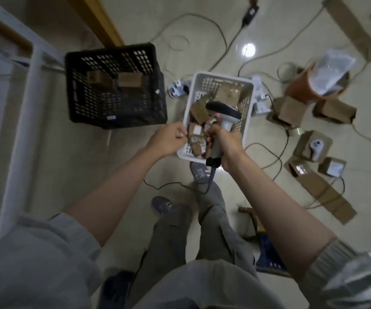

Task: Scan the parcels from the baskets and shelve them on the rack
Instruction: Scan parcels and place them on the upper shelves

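Here the rack [35,70] stands at the left, its white frame running up beside the black basket [115,85], which holds a few brown parcels. Just right of it sits the white basket [219,114], with more parcels [196,136] heaped inside and loose cardboard boxes [291,112] scattered on the floor beyond. The right hand [227,146] is wrapped round the grip of a corded scanner [222,114], whose dark head hangs over the white basket. The left hand [169,139] hovers at that basket's near left edge with fingers curled in; whether they pinch something small or nothing at all is too blurred to tell. This looks like the scanning step, between parcels. The next move likely calls for the left hand to lift one parcel clear, turn its label up under the scanner, then carry it to the rack
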`<state>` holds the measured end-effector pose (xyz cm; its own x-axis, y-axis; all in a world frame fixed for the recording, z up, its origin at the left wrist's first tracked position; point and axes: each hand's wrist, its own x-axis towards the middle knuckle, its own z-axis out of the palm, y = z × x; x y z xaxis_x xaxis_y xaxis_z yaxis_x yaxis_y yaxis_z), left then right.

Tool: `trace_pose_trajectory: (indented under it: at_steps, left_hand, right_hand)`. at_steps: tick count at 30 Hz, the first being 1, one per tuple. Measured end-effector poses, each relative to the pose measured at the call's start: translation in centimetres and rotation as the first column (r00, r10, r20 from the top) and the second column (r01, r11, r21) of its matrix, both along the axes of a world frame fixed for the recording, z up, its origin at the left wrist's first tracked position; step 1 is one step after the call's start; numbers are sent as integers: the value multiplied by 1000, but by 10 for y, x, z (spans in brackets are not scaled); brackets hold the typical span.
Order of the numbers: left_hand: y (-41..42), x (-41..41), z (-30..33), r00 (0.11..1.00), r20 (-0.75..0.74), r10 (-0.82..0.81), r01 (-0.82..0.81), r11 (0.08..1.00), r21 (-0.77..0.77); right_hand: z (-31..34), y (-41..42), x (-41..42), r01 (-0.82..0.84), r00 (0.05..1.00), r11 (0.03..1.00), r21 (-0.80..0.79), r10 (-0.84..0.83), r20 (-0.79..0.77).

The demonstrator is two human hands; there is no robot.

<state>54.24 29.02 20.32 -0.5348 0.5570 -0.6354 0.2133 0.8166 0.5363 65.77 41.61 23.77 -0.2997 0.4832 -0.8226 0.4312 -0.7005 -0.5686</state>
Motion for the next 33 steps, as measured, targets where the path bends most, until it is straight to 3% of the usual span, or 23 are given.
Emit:
trace_pose_trajectory:
  at_steps: [7,14,23,33]
  left_hand:
    - [44,47,-137,985,171,-37,50,996,-72]
    - [67,77,-279,959,281,30,22,984,-179]
    - [107,82,-432,955,266,135,-51,953,-299]
    - [143,85,-537,947,217,239,-170,941,-294]
  right_hand:
    - [-131,56,56,108,981,993,-55,-98,169]
    - [-256,78,92,149,955,975,-165,-99,279]
    - [-377,93,102,192,965,941,-277,-130,226]
    - [-431,93,113,188,977,932,-311,-145,157]
